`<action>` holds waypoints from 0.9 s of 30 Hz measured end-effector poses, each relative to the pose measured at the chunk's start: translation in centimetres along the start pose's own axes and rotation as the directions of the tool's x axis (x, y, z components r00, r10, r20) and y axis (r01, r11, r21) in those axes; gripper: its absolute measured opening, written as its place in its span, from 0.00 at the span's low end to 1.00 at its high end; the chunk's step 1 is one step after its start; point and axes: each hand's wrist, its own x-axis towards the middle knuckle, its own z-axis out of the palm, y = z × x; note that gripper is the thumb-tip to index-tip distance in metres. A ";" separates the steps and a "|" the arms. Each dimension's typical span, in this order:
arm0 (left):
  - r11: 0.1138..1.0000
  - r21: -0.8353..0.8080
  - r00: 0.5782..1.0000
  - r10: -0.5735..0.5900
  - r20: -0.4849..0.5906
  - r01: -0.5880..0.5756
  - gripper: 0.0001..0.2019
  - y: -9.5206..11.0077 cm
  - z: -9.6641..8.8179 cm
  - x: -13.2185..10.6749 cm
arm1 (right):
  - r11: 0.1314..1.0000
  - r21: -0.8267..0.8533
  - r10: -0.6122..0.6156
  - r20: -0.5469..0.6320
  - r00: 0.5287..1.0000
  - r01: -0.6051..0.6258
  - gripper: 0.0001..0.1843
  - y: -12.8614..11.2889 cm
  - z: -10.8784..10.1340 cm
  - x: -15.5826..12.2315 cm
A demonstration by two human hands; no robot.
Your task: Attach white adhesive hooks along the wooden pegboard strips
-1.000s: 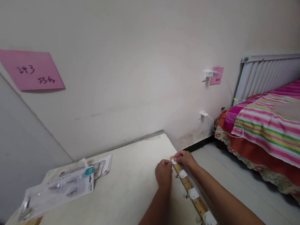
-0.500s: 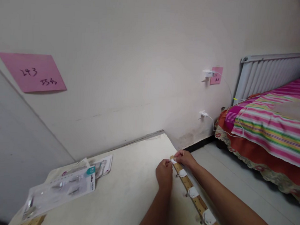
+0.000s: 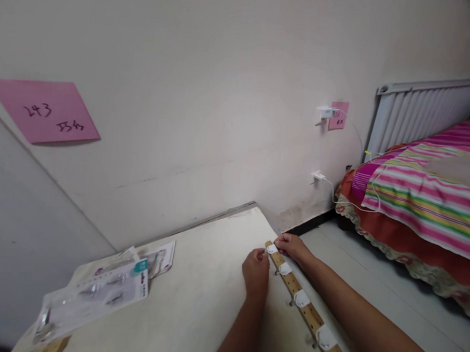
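A perforated wooden strip [image 3: 310, 317] lies along the right edge of a white table [image 3: 198, 299], with three white hook pads [image 3: 302, 298] stuck on it. My right hand [image 3: 292, 247] grips the far end of the strip, fingers curled. My left hand [image 3: 256, 273] is closed beside it, pinching a small white pad [image 3: 272, 248] at the strip's far end. Both hands nearly touch there.
Clear plastic blister packs [image 3: 93, 297] lie at the table's left. A pink note [image 3: 43, 110] is on the wall. To the right stand a bed with a striped cover [image 3: 425, 189], a radiator [image 3: 420, 114], and wall chargers [image 3: 326, 112] with white cables.
My hands stay at the strip's far end; the white pad now shows more plainly between them. The view shifted slightly.
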 end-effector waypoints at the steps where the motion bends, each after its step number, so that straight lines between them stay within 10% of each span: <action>1: 1.000 -0.005 1.000 -0.007 -0.002 0.006 0.11 -0.1 0.0 0.0 | 1.000 0.003 -0.001 -0.006 1.000 0.001 0.04 -0.1 0.0 -0.1; 12: 0.987 -0.116 0.993 -0.104 0.049 0.109 0.07 -0.2 -3.1 -3.5 | 0.996 -0.043 -0.076 -0.074 0.994 0.073 0.09 -5.4 -6.5 -9.2; 19: 1.000 -0.024 0.995 0.010 0.097 -0.008 0.06 0.7 -6.3 -11.7 | 0.991 -0.124 -0.047 0.067 0.997 0.055 0.07 -5.9 -8.5 -17.8; 27: 0.958 0.060 0.929 0.255 0.267 -0.280 0.12 2.2 -5.4 -21.1 | 0.932 -0.364 0.019 0.045 0.999 -0.001 0.08 -3.3 -7.2 -24.1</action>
